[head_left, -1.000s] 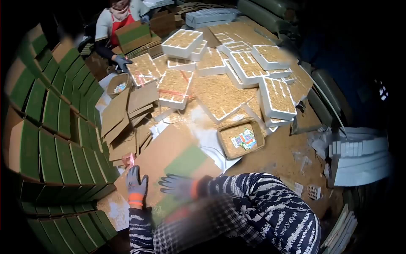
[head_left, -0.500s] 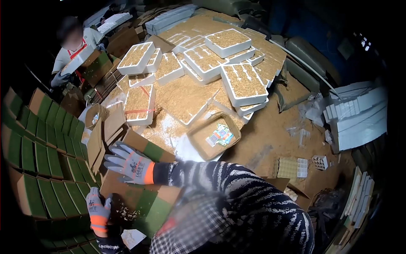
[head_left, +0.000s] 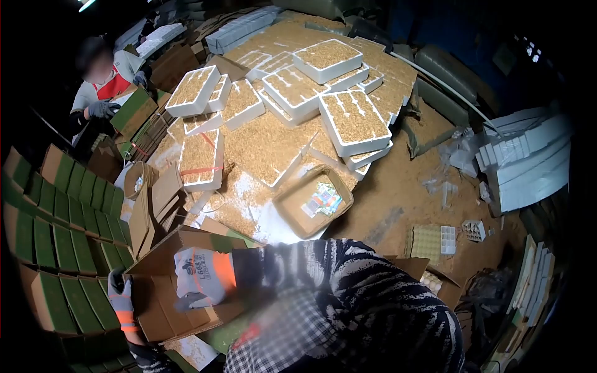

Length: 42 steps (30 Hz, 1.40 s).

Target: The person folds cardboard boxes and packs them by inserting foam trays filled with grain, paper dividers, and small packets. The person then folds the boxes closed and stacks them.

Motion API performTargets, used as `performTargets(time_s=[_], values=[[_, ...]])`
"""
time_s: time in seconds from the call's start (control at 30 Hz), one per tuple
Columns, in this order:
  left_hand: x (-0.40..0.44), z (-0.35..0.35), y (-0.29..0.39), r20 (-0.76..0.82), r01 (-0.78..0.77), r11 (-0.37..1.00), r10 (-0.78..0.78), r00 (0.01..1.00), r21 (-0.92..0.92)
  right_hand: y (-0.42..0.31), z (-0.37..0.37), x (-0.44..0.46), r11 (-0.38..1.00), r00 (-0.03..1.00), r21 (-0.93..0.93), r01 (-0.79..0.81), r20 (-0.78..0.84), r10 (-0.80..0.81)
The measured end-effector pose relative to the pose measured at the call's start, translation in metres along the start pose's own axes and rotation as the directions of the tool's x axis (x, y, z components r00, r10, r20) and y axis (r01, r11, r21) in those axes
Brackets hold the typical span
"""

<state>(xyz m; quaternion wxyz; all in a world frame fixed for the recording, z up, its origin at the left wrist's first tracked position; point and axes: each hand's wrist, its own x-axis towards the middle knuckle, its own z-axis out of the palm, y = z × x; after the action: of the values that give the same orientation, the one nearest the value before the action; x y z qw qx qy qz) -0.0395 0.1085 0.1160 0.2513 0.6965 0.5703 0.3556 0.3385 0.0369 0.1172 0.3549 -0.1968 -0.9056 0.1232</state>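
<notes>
A person's gloved left hand (head_left: pixel 120 295) is at the left edge of an open cardboard box (head_left: pixel 161 311), low in the view and just in front of the person. Its fingers point up and lie close together, with the thumb apart; whether they grip the edge cannot be told. The right hand (head_left: pixel 202 276) is over the box's open inside, the back of its grey glove showing above an orange cuff. Its fingers look bent, but what they press or pinch cannot be made out.

Green-and-brown boxes (head_left: pixel 68 255) stand in rows on the left, and cardboard pieces (head_left: pixel 146 217) lean together just beyond the open box. Farther on, a brown tub (head_left: pixel 287 214) holds a small heap of colourful packets (head_left: pixel 323 200). Behind it, white trays (head_left: pixel 354 124) filled with tan grainy stuff are piled partly on one another; a tray (head_left: pixel 200 149) nearer the left has red strips across it. At the upper left, a co-worker in a red apron (head_left: pixel 114 86) has gloved hands at another green-and-brown box (head_left: pixel 135 114).
</notes>
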Motion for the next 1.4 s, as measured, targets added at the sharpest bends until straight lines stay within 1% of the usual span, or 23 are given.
performTargets(time_s=[0.1, 0.17, 0.23, 0.33, 0.43, 0.47, 0.5, 0.6, 0.63, 0.7, 0.77, 0.83, 0.9, 0.93, 1.0, 1.07, 1.13, 1.17, 1.2, 1.23, 1.3, 1.37, 1.4], values=[[0.002, 0.040, 0.002, -0.381, -0.140, 0.985, 0.092, 0.920, -0.100, 0.010, 0.044, 0.008, 0.992, 0.951, 0.083, -0.100, 0.302, 0.070], [-0.021, 0.066, 0.038, -0.033, -0.146, 0.976, 0.143, 0.989, -0.164, 0.022, 0.071, -0.001, 0.994, 0.997, -0.091, 0.066, -0.044, -0.070], [-0.034, 0.077, 0.068, 0.339, -0.127, 0.982, 0.167, 0.926, -0.138, 0.005, 0.026, 0.007, 0.959, 0.958, -0.098, -0.267, -0.134, 0.253], [-0.056, 0.085, 0.039, 0.636, -0.321, 0.917, 0.103, 0.765, 0.237, -0.036, -0.010, 0.009, 0.921, 0.896, 0.069, -0.383, 0.272, 0.352], [-0.049, 0.087, 0.049, 0.571, 0.061, 0.987, 0.035, 0.820, -0.148, -0.036, 0.002, 0.015, 0.938, 0.725, 0.201, -0.281, 0.685, 0.071], [-0.057, 0.082, 0.058, 0.489, 0.459, 0.767, -0.220, 0.844, -0.448, -0.021, 0.012, 0.020, 0.934, 0.674, 0.212, -0.287, 0.738, 0.040], [-0.055, 0.072, 0.019, 0.399, 0.279, 0.741, -0.016, 0.917, -0.611, 0.000, 0.018, 0.025, 0.935, 0.661, 0.221, -0.278, 0.750, 0.019], [-0.070, 0.059, -0.014, -0.089, -0.007, 0.609, -0.105, 0.990, -0.793, 0.052, 0.037, 0.014, 0.971, 0.714, -0.010, -0.237, 0.676, 0.181], [-0.084, 0.052, -0.025, -0.166, 0.002, 0.690, -0.176, 0.970, -0.724, 0.051, 0.035, -0.004, 0.988, 0.891, 0.024, -0.152, 0.436, 0.127], [-0.111, 0.041, -0.056, -0.314, 0.137, 0.843, -0.338, 0.887, -0.520, 0.038, 0.013, -0.009, 0.951, 0.937, 0.123, -0.284, 0.247, 0.248], [-0.120, 0.026, -0.035, -0.085, 0.226, 0.822, -0.313, 0.946, -0.523, 0.037, 0.024, -0.018, 0.882, 0.922, 0.297, -0.365, -0.013, 0.386], [-0.113, 0.027, 0.038, -0.044, 0.144, 0.836, -0.197, 0.979, -0.530, 0.019, 0.050, -0.023, 0.595, 0.717, 0.608, -0.526, -0.060, 0.694], [-0.096, 0.015, 0.091, 0.101, 0.032, 0.954, -0.002, 0.995, -0.298, 0.001, 0.082, -0.027, 0.380, 0.673, 0.839, -0.390, -0.022, 0.739], [-0.086, 0.020, 0.115, 0.138, 0.139, 0.927, -0.096, 0.986, -0.348, 0.002, 0.097, -0.030, -0.075, 0.535, 0.898, -0.434, 0.324, 0.780], [-0.074, 0.037, 0.094, 0.320, 0.333, 0.883, -0.227, 0.920, -0.332, 0.030, 0.159, -0.066, -0.342, 0.469, 0.686, -0.642, 0.704, 0.533], [-0.073, 0.060, 0.078, 0.524, 0.316, 0.934, -0.188, 0.831, -0.165, 0.067, 0.154, -0.098, -0.155, 0.446, 0.538, -0.828, 0.801, 0.400], [-0.091, 0.073, 0.070, 0.655, 0.159, 0.987, -0.127, 0.745, 0.010, 0.111, 0.122, -0.122, -0.005, 0.319, 0.436, -0.900, 0.666, 0.674], [-0.093, 0.074, 0.086, 0.720, 0.210, 0.977, -0.172, 0.672, 0.037, 0.118, 0.071, -0.134, 0.271, 0.408, 0.417, -0.868, 0.288, 0.866], [-0.095, 0.075, 0.103, 0.777, 0.254, 0.964, -0.215, 0.592, 0.074, 0.154, 0.073, -0.161, 0.297, 0.323, 0.586, -0.754, -0.064, 0.944], [-0.098, 0.071, 0.101, 0.780, 0.279, 0.942, -0.313, 0.542, 0.184, 0.172, 0.042, -0.172, 0.328, 0.123, 0.635, -0.699, -0.345, 0.931], [-0.115, 0.070, 0.052, 0.717, 0.003, 0.991, -0.098, 0.690, 0.132, 0.247, 0.031, -0.228, 0.164, -0.239, 0.470, -0.867, -0.682, 0.691], [-0.105, 0.087, 0.092, 0.551, 0.047, 0.994, -0.096, 0.829, 0.103, 0.320, 0.034, -0.274, -0.560, -0.774, 0.559, -0.611, -0.274, 0.571], [-0.101, 0.093, 0.108, 0.368, 0.081, 0.994, -0.101, 0.924, 0.069, 0.316, 0.029, -0.267, -0.610, -0.779, 0.540, -0.580, -0.149, 0.609]])
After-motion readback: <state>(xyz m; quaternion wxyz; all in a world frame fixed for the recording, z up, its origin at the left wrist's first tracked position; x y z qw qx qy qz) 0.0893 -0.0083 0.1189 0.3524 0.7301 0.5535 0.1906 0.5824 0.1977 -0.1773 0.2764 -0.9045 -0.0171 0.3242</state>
